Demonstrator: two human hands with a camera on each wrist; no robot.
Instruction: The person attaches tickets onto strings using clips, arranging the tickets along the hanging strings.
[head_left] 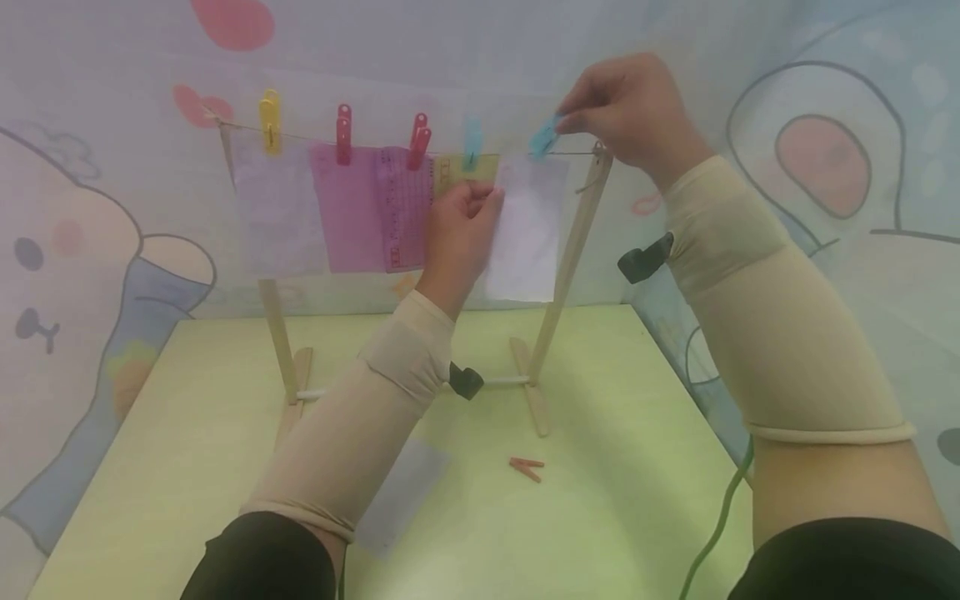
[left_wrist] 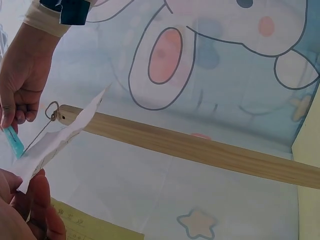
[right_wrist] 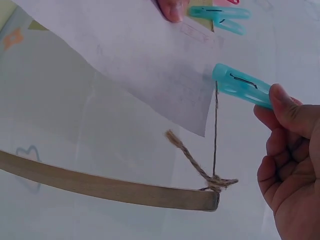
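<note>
1. An orange peg [head_left: 527,468] and a pale sheet [head_left: 401,495] are seen lying on the green table [head_left: 637,500], nearest the viewer.
2. The white paper [head_left: 528,229] is pinched at its upper left corner by the curled fingers of the left hand [head_left: 459,229], up against the string [head_left: 573,153].
3. A blue peg [head_left: 543,137] is gripped between the thumb and fingers of the right hand [head_left: 630,108], at the string beside the paper's top right corner.
4. Further left, more sheets are held on the string by yellow, red and blue pegs.
</note>
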